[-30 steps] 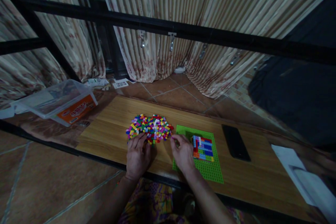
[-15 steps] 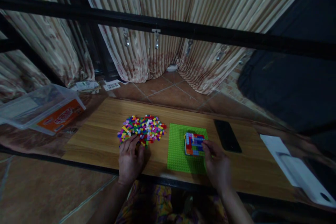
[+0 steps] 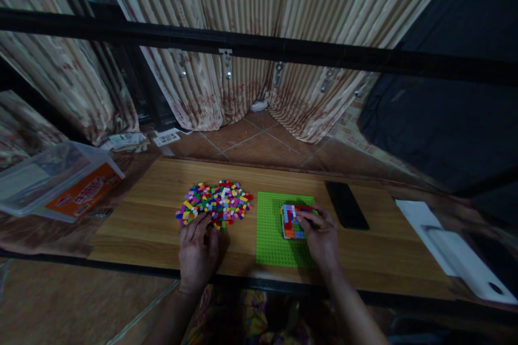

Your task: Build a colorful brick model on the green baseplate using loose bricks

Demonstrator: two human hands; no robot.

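Observation:
A green studded baseplate (image 3: pixel 267 248) lies on the wooden table, and on it stands a small block of toy bricks (image 3: pixel 288 221) in red, blue, orange and white. My right hand (image 3: pixel 324 237) reaches over this block from the right. Its thumb and fingers come together on top of it, and whatever lies between the fingertips is too small to make out. On the left, my left hand (image 3: pixel 197 253) rests at the near edge of a loose pile of small coloured bricks (image 3: pixel 218 202). Its fingers are bent, with the thumb standing apart from them.
A black phone (image 3: pixel 347 205) lies right of the baseplate on the wooden table (image 3: pixel 133 226). Beyond the table's left end is a clear plastic box (image 3: pixel 60 172) with an orange label. White objects (image 3: pixel 465 259) lie off the right end. A dark bar (image 3: pixel 259 43) crosses before the curtains.
My right hand has moved from the brick block's right side to over its top, fingertips now further left. The left hand stays by the pile. The whole view has shifted slightly.

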